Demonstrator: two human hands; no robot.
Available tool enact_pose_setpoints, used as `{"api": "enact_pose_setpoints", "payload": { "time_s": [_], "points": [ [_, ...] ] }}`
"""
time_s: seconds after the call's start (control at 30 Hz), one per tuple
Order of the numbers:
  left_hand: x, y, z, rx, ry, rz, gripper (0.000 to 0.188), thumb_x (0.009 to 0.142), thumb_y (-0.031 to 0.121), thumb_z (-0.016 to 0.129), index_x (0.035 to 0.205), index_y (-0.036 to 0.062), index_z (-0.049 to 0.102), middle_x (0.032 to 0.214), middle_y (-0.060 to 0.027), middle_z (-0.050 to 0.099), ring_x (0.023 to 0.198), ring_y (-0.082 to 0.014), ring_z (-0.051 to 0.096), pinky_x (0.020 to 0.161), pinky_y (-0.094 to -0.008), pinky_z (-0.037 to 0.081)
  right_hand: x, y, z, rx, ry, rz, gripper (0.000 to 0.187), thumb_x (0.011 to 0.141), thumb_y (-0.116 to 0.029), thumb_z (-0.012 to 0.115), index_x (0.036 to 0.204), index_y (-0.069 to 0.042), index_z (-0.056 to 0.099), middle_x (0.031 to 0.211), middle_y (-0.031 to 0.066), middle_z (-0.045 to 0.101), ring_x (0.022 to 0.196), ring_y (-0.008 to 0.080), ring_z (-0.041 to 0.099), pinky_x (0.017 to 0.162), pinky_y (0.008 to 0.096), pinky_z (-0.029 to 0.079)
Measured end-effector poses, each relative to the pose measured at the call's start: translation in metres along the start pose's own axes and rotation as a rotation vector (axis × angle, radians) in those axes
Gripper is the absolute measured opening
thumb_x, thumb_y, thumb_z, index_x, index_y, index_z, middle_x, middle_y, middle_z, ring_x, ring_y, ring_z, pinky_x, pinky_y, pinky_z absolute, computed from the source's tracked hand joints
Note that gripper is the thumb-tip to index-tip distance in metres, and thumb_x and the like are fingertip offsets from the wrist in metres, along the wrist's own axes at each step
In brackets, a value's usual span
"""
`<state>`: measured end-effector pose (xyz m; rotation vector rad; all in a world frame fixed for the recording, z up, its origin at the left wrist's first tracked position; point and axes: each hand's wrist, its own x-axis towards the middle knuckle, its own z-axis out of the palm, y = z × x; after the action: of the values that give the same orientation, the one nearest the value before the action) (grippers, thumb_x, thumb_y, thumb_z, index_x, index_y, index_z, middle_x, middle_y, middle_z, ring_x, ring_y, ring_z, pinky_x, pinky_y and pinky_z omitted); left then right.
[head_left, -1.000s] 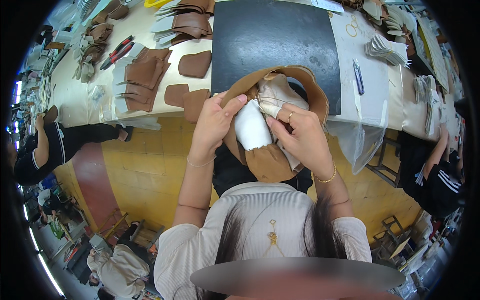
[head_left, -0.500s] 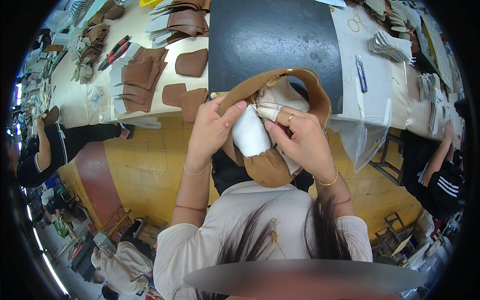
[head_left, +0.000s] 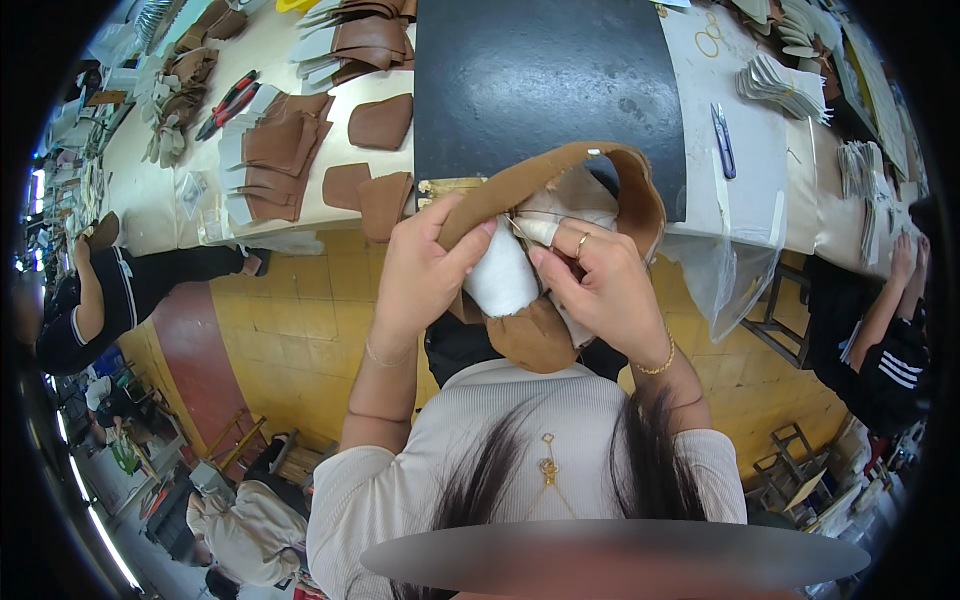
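A rounded brown leather piece (head_left: 532,338) with a pale lining (head_left: 575,198) is held at the table's near edge; I cannot tell its kind. Its upper rim bends into a loop, and a smooth white patch (head_left: 502,277) shows inside. My left hand (head_left: 425,262) is closed on the rim at the left, thumb in front, other fingers hidden behind. My right hand (head_left: 607,285) is closed in a pinch inside the opening, close to the left thumb. White wrapping (head_left: 537,231) covers its index finger. A fine strand shows by that fingertip; what the pinch holds is too small to name.
A black board (head_left: 550,90) lies ahead on the table. Brown leather cutouts (head_left: 278,150) and red-handled pliers (head_left: 235,100) are on the left; blue thread snips (head_left: 723,140) and white pieces (head_left: 780,88) on the right. Other people (head_left: 880,330) work at both sides, with a stool (head_left: 785,315) at right.
The loop of the leather piece has shifted slightly down and right. My left hand sits a little lower on the rim. My right hand has moved slightly, still pinching inside the opening.
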<state>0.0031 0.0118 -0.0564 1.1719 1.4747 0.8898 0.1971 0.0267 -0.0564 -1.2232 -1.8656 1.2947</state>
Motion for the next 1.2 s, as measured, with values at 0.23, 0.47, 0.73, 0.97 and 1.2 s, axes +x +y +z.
{"api": "enact_pose_setpoints", "payload": {
  "time_s": [0.23,0.47,0.73,0.97,1.2],
  "points": [
    [-0.016,0.008,0.004,0.4,0.108,0.584,0.022,0.078,-0.008,0.066,0.098,-0.0002,0.061,0.09,-0.0119,0.068,0.076,-0.0216,0.066,0.068,-0.029,0.052,-0.018,0.006,-0.002,-0.063,0.069,-0.175,0.008,0.082,-0.002,0.069,0.09,0.0,0.07,0.077,0.013,0.064,0.068,0.0293,0.063,0.061,0.0365,0.049],
    [-0.022,0.015,0.006,0.636,0.002,1.021,0.024,0.073,0.006,0.069,0.095,0.001,0.063,0.093,-0.0134,0.065,0.081,-0.0251,0.068,0.064,-0.0334,0.054,-0.037,0.02,0.013,-0.067,0.355,-0.326,0.017,0.074,0.003,0.075,0.09,-0.002,0.072,0.082,0.0112,0.07,0.071,0.0257,0.069,0.064,0.034,0.052],
    [-0.015,0.02,-0.004,0.687,0.078,1.062,0.02,0.075,0.01,0.068,0.093,0.0032,0.064,0.098,-0.0117,0.068,0.083,-0.0236,0.068,0.065,-0.0327,0.052,-0.033,-0.028,-0.042,-0.066,-0.103,-0.082,0.02,0.08,-0.015,0.078,0.091,0.001,0.073,0.075,0.0134,0.07,0.072,0.0247,0.07,0.067,0.0333,0.054],
    [-0.012,0.033,-0.016,0.773,0.077,1.27,0.017,0.071,0.012,0.069,0.086,0.0071,0.062,0.095,-0.0085,0.07,0.079,-0.0216,0.067,0.064,-0.0311,0.052,-0.016,-0.058,-0.086,-0.25,0.131,-0.227,0.026,0.084,-0.019,0.072,0.105,-0.003,0.072,0.092,0.0114,0.069,0.091,0.0238,0.065,0.082,0.0324,0.051],
    [-0.018,0.036,-0.022,0.787,-0.03,1.247,0.026,0.067,0.011,0.069,0.092,0.0034,0.065,0.087,-0.0046,0.064,0.067,-0.0153,0.06,0.052,-0.0253,0.046,0.022,-0.024,-0.05,-0.091,-0.297,-0.404,0.012,0.078,-0.009,0.076,0.086,-0.002,0.069,0.085,0.0075,0.064,0.079,0.0208,0.061,0.072,0.0318,0.049]
  ]
}}
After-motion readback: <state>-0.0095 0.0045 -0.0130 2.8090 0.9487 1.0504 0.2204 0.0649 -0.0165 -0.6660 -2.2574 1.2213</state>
